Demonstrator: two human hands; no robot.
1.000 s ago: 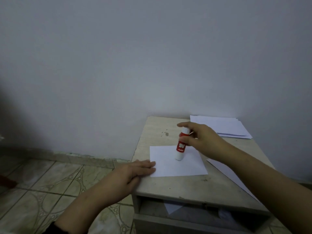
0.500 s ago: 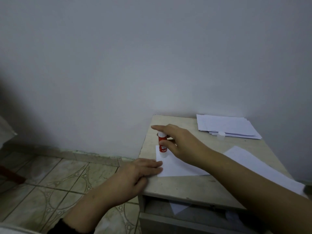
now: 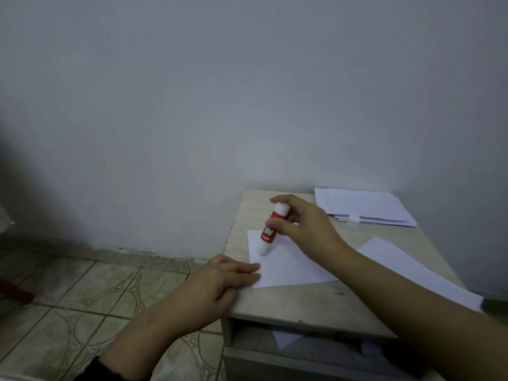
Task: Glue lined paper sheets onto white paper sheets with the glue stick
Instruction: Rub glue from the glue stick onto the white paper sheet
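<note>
Head view. Left hand (image 3: pixel 220 281), fingers flat and holding nothing, pins the near-left corner of the white sheet (image 3: pixel 288 268) on the small table (image 3: pixel 302 303). Right hand (image 3: pixel 305 224) grips the glue stick (image 3: pixel 270 229), long axis tilted, tip down on the sheet's left part. Cap (image 3: pixel 353 219) lies beside the paper stack (image 3: pixel 365 206). Whether any sheet is lined cannot be made out.

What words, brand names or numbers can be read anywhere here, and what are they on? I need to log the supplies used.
Glue stick, red label: white lettering, too blurred to read.
Small white cap by the paper stack: no print visible.
Sheet under the glue stick: blank; no ruled lines or writing can be made out.
No other text shows anywhere in the view.
</note>
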